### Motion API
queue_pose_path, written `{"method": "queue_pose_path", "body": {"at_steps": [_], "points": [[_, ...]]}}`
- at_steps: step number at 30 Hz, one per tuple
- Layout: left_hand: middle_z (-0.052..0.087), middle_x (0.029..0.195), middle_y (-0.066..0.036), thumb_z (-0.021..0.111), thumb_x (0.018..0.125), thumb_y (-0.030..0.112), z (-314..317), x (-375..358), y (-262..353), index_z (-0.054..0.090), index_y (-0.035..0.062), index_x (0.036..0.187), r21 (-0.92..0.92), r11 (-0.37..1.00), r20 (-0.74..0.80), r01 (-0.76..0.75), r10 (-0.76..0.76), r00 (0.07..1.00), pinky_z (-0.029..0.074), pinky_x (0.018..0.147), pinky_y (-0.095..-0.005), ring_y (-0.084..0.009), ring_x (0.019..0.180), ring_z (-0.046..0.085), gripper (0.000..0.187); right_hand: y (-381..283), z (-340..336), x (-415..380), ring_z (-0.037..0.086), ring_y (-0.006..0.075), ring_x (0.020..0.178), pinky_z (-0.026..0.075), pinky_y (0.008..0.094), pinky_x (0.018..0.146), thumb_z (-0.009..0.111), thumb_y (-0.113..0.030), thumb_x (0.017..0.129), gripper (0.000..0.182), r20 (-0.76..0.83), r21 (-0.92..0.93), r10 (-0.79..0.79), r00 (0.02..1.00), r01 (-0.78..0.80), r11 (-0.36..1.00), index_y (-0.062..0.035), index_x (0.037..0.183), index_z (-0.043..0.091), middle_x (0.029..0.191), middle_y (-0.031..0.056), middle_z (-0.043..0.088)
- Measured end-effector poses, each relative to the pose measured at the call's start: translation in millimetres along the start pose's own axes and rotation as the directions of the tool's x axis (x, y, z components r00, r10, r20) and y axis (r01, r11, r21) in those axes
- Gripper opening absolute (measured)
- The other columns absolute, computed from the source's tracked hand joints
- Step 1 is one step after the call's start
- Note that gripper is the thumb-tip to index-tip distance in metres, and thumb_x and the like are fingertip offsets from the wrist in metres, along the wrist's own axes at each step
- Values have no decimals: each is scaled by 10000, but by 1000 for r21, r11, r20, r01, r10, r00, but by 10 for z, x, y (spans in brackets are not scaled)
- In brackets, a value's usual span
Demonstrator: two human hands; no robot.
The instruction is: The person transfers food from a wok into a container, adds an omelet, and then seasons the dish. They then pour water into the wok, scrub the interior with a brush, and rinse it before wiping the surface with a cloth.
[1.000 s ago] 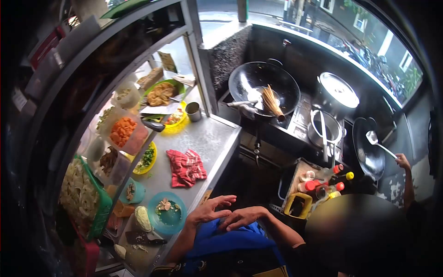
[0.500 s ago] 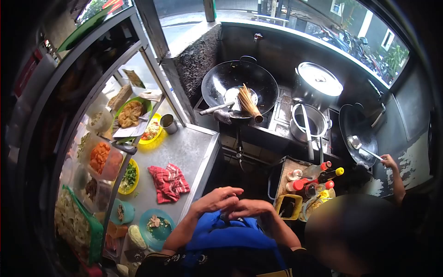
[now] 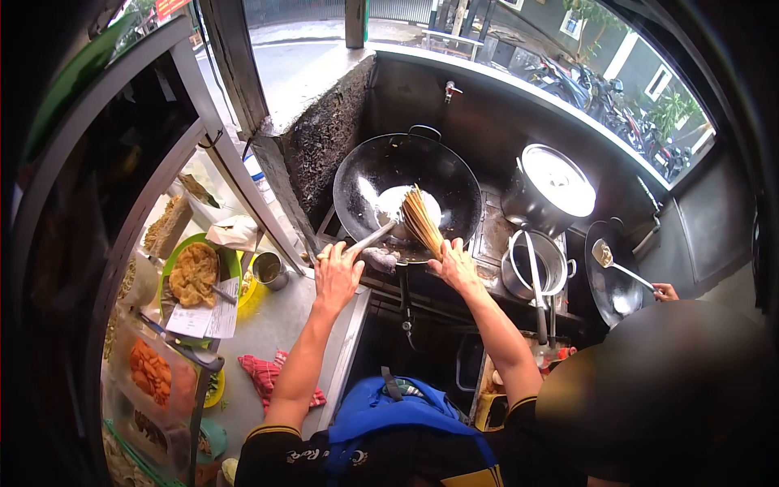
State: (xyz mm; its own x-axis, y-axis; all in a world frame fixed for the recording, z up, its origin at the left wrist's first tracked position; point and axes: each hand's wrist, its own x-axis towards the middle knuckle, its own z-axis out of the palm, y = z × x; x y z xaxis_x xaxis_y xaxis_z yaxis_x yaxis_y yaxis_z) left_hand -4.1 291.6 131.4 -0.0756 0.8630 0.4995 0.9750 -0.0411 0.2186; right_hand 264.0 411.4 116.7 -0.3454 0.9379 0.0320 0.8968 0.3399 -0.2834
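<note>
The large black wok (image 3: 458,174) sits on the stove, with a bright patch in its bottom. My left hand (image 3: 337,276) closes on the end of a long-handled wok tool (image 3: 375,236) at the near left rim; glare hides the shape of its head. My right hand (image 3: 457,266) has its fingers around the butt of a bamboo-stick brush (image 3: 422,221), whose bristles point into the wok. Between my hands, a grey cloth-wrapped wok handle (image 3: 380,260) juts from the near rim.
To the right stand a lidded steel pot (image 3: 548,191), a smaller saucepan (image 3: 545,266) and a second wok (image 3: 604,272). Another person's hand (image 3: 665,292) holds a ladle (image 3: 625,268) there. Leftward are a steel counter (image 3: 312,312), a red cloth (image 3: 272,380) and a glass food case.
Both hands have gone from together at my waist out to the large wok, taking hold of the tool and the brush. The other person's ladle has lifted from the second wok.
</note>
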Motion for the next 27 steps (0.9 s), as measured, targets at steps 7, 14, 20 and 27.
{"method": "queue_pose_path", "body": {"at_steps": [7,14,20,27], "points": [[665,897,-258,574,862,144,756,189,-465,533,39,1100,-193,941,356,279,-198,913,525,766,-552,-471,845,648,263,-74,-26,173,622,517,914,515,561,808,671,-285,826,681,138,65,31,990,-41,997,-133,1415,366,998,334,609],[684,843,-240,582,793,192,681,408,-444,594,79,1046,-85,970,472,228,-162,867,528,723,-560,-454,812,668,278,2,-186,272,662,475,815,533,565,762,604,-315,813,441,181,24,-43,983,39,999,-106,1200,576,789,276,658],[701,816,-188,618,758,244,467,576,-394,666,108,939,1,987,406,161,-147,902,543,702,-509,-390,782,693,231,-219,-645,216,663,421,970,507,502,898,590,-356,800,515,270,146,-109,957,71,987,-122,1258,593,1011,270,678],[705,751,-130,656,741,268,244,736,-285,687,125,855,121,992,438,-37,-20,899,555,636,-451,-312,724,711,185,-56,-1011,356,675,402,902,535,483,834,586,-327,818,414,183,51,-1,983,-9,999,-133,1181,625,934,246,686]]}}
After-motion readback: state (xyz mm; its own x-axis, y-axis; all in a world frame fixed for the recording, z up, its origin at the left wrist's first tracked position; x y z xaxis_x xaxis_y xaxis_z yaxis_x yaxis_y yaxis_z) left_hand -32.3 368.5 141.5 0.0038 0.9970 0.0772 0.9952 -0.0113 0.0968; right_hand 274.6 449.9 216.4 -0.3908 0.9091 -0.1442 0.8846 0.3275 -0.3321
